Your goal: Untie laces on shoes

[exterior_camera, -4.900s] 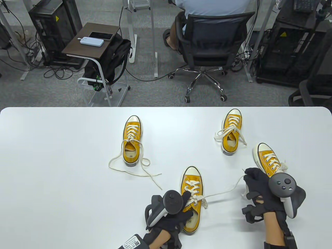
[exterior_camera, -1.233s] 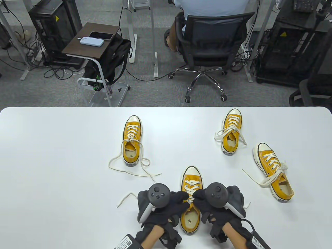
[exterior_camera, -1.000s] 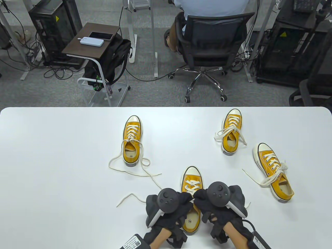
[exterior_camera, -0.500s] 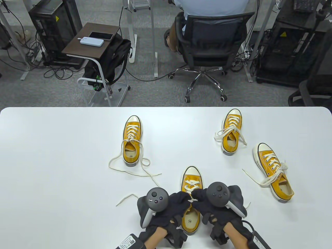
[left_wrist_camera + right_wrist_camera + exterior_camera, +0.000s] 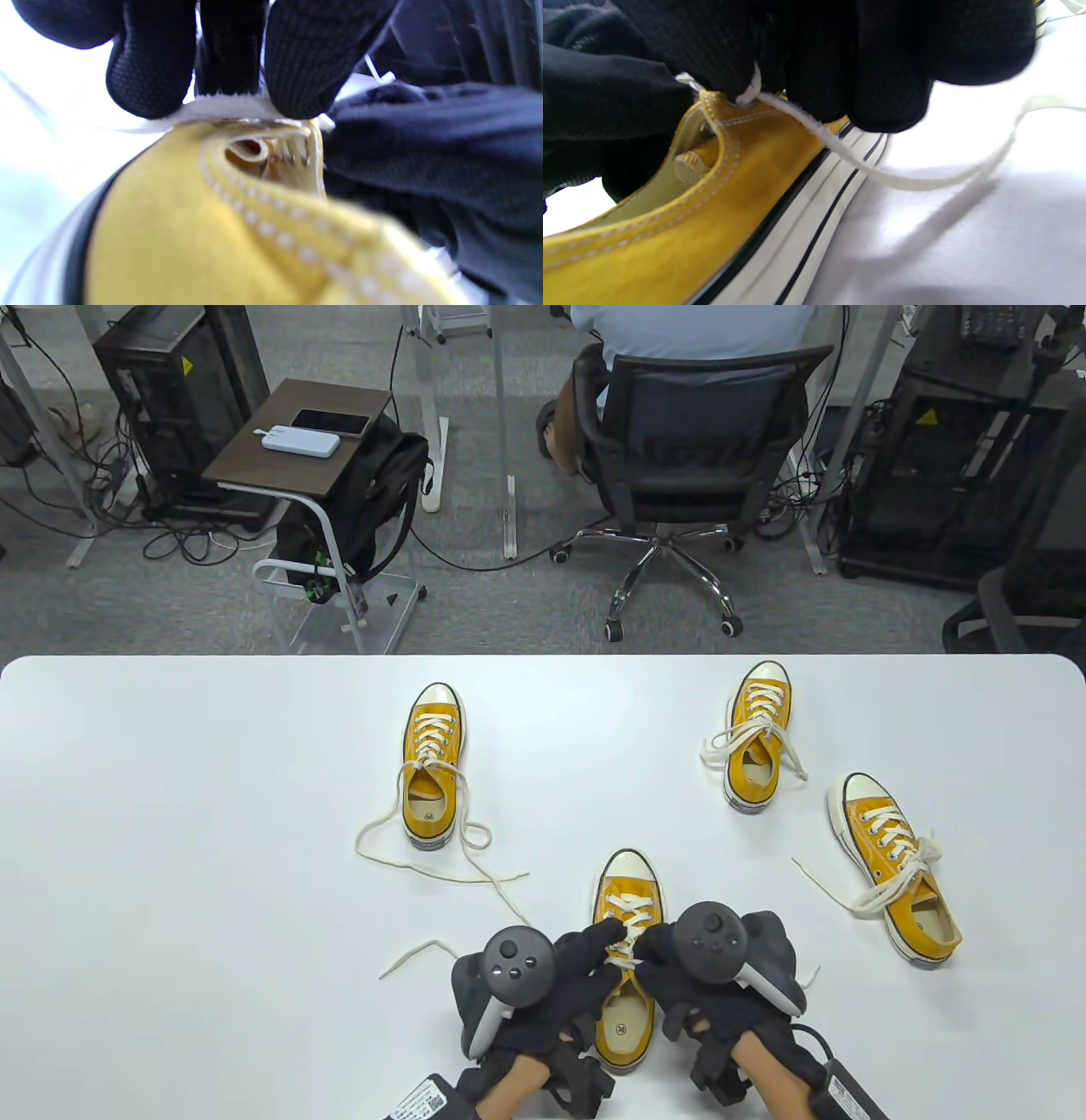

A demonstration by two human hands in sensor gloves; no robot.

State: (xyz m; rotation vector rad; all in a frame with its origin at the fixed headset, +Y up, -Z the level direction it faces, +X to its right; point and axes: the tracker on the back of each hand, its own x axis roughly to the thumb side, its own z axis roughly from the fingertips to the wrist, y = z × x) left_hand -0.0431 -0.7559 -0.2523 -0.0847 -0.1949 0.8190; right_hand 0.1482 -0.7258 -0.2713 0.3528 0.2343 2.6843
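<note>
Yellow sneaker (image 5: 625,976) sits at the near middle of the white surface (image 5: 170,857), between your hands. Your left hand (image 5: 551,984) pinches its white lace (image 5: 220,108) at the top eyelets; your right hand (image 5: 687,976) pinches the lace's other strand there too.

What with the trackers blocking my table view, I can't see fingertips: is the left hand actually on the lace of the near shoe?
Observer: Yes. In the left wrist view, the left hand's fingertips press on a white lace strand at the top of the shoe.
Operator: And the right?
Observer: In the right wrist view, the right hand's fingers pinch the lace at the shoe's collar. Its free length trails slack onto the table.
</note>
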